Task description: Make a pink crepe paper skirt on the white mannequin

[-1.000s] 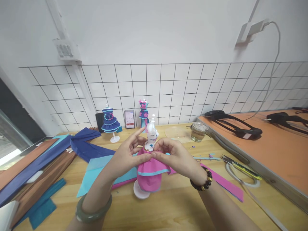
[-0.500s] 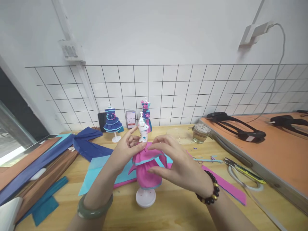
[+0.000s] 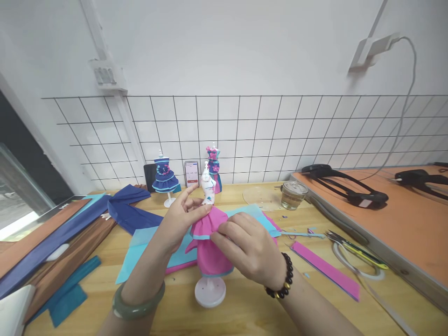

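Note:
In the middle of the table stands a small white dress form (image 3: pixel 208 186) on a round white base (image 3: pixel 210 292). A pink skirt (image 3: pixel 213 259) with a light blue hem hangs from its waist, topped by a shorter pink ruffle (image 3: pixel 206 223) with light blue trim. From the left, my left hand (image 3: pixel 184 207) pinches the ruffle's top against the waist, index finger raised beside the torso. My right hand (image 3: pixel 245 242) is closed at the ruffle's right edge, fingertips and thumb gripping the cloth. Its fingers hide the skirt's right side.
Behind stand dressed forms, one in a blue dress (image 3: pixel 164 177), and a phone (image 3: pixel 192 173). Light blue cloth (image 3: pixel 140 247) lies beneath. To the right are a pink strip (image 3: pixel 325 270), a yellow-black cutter (image 3: pixel 360 252), and a glass (image 3: pixel 294 193). Folded cloths (image 3: pixel 70 238) lie left.
My right hand has gone from spread fingers to a closed grip on the ruffle's right edge, moving slightly down and left. My left hand keeps its hold at the waist.

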Available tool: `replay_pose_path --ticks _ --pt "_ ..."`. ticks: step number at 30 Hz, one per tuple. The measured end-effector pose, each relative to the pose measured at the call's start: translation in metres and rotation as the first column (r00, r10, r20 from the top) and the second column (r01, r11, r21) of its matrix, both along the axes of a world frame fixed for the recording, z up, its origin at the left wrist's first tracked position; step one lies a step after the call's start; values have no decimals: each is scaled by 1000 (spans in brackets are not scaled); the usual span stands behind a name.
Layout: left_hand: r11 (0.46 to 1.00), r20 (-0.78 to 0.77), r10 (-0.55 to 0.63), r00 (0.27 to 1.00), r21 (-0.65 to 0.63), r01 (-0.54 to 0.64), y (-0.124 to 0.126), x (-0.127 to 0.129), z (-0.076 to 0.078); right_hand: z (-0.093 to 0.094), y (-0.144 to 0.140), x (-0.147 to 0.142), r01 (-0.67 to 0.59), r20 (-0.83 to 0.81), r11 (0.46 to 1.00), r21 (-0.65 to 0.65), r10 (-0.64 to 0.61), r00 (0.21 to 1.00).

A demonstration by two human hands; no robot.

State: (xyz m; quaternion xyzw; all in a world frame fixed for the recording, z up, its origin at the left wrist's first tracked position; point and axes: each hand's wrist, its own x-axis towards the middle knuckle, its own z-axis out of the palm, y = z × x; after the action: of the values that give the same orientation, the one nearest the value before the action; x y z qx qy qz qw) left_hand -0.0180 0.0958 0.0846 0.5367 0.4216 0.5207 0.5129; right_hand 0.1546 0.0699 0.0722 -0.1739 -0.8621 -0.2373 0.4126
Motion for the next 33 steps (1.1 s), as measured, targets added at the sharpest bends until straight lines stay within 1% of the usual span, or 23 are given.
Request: replay_pose_path --ticks 4,6,8,9,10,11,12,13,14,15,16,17,18,19,22,24,26,28,30,33 --pt "1000 37 28 999 1 -28 0 1 3 -5 2 -1 -24 11 999 -27 25 1000" --pt "999 38 43 998 16 -44 -1 1 4 -5 2 -1 -89 -42 992 -84 86 995" --pt "999 36 39 999 25 -40 -1 0 5 -3 1 2 -189 -184 966 -179 155 970" --pt "999 37 26 999 24 -27 -2 -1 6 -1 0 4 -234 -279 942 -239 165 946" --pt "1000 41 5 999 25 -6 -2 -2 6 1 1 6 -268 -373 912 -309 142 917" --pt "999 46 -19 999 26 18 -3 -2 6 4 1 9 -286 -454 874 -393 86 887" --pt "999 49 -47 998 26 45 -3 -3 7 6 3 12 -295 -506 820 -491 7 862" --pt "997 49 -75 996 27 74 -4 -3 7 8 5 15 -307 -525 742 -596 -71 848" --pt "994 45 -103 994 28 101 -5 -4 7 9 7 17 -325 -516 643 -693 -128 847" --pt "991 40 -129 991 26 128 -5 -4 7 10 10 18 -346 -493 533 -772 -158 856" --pt "988 31 -155 987 21 154 -6 -4 6 10 12 19 -366 -465 423 -829 -155 872" --pt "984 21 -179 984 14 178 -6 -5 6 10 15 19 -384 -444 326 -864 -132 886" --pt "979 11 -201 979 8 201 -6 -6 6 9 17 19 -396 -430 249 -884 -100 897" --pt "976 0 -219 976 3 219 -6 -7 6 8 18 18 -404 -424 194 -894 -72 903" --pt "968 -33 -251 967 -12 251 -8 -10 6 5 20 18 -428 -429 85 -900 5 903" --pt "968 -63 -252 966 -24 251 -9 -12 8 4 20 19 -440 -438 28 -898 39 898" --pt "971 -97 -239 966 -38 237 -10 -13 9 5 20 22 -449 -449 -8 -893 42 892" --pt "970 -109 -242 964 -41 239 -10 -13 9 6 20 25 -459 -460 -26 -888 38 887" --pt "961 -89 -276 957 -34 274 -10 -14 8 7 19 27 -456 -459 -58 -888 42 888" --pt "949 -58 -316 947 -15 315 -8 -15 5 8 16 26 -471 -477 -124 -873 21 879"
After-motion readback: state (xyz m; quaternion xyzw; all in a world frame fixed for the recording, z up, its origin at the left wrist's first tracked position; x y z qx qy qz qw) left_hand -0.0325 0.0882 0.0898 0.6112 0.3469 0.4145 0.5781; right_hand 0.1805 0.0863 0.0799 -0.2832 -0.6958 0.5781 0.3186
